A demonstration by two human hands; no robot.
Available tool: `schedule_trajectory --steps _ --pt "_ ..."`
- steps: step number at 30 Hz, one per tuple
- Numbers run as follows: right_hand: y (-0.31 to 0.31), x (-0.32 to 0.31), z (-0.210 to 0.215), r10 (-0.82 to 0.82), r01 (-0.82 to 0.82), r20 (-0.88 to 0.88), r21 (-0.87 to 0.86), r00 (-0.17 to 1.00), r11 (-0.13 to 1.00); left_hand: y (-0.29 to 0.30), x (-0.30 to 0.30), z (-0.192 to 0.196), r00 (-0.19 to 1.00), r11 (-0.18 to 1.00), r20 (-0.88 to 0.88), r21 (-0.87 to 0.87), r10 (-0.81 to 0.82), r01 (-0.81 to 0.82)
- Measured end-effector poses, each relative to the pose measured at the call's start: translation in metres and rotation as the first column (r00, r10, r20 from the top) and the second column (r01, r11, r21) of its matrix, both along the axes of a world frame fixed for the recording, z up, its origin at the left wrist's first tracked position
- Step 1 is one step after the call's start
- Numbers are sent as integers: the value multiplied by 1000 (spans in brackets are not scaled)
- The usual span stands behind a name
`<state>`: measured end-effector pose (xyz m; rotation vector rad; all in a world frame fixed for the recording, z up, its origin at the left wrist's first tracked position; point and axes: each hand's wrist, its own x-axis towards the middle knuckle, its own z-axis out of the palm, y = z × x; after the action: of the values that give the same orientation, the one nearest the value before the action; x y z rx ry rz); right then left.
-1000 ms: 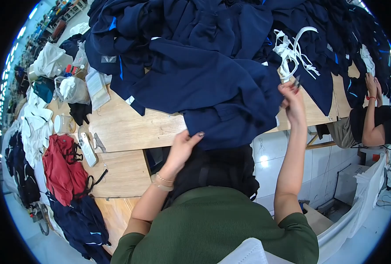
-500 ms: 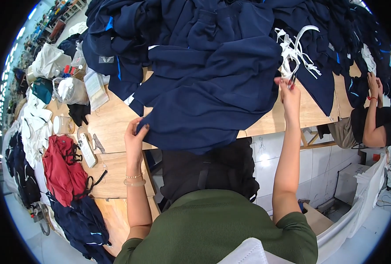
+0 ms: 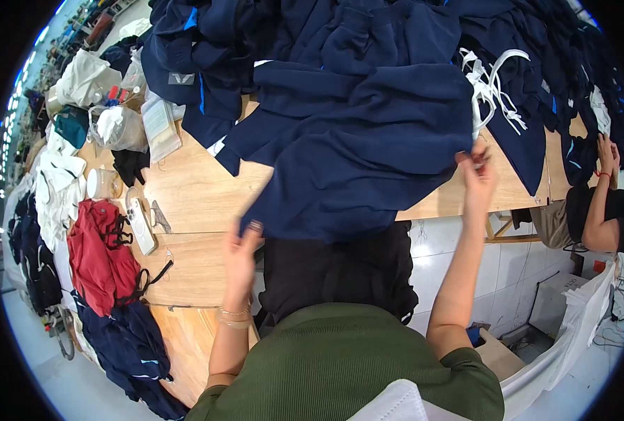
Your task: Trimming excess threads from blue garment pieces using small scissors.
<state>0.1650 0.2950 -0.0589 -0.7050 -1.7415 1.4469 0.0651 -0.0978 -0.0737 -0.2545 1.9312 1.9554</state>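
A navy blue garment [image 3: 368,154] lies spread in folds across the table in front of me, its lower part hanging over the near edge. My left hand [image 3: 242,256], blurred by motion, pinches the garment's near left corner. At the garment's right edge is my right hand [image 3: 477,179], its fingers curled round a small dark and reddish tool whose kind I cannot make out. Whether those fingers also grip the cloth is unclear. Just beyond this hand, a bunch of white cords [image 3: 493,88] rests on more navy cloth.
Piled navy garments [image 3: 291,31] cover the far side. On the left are a red bag [image 3: 101,259], a white phone-like object [image 3: 141,226], a clear jar [image 3: 103,184] and plastic bags [image 3: 117,128]. Black fabric [image 3: 336,270] covers my lap. Another person's arm [image 3: 599,203] reaches in at right.
My left hand has moved right and toward me, still at the garment's corner. My right hand has shifted slightly right and nearer. The view has shifted a little.
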Motion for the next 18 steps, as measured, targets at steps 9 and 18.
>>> schedule_trajectory --steps 9,18 --pt "33 -24 150 -217 279 -267 220 939 935 -38 -155 122 758 968 -648 -229 -71 -105" --pt "98 -51 -6 -1 -32 352 86 936 996 -31 -199 -27 825 945 -533 -326 -188 4"
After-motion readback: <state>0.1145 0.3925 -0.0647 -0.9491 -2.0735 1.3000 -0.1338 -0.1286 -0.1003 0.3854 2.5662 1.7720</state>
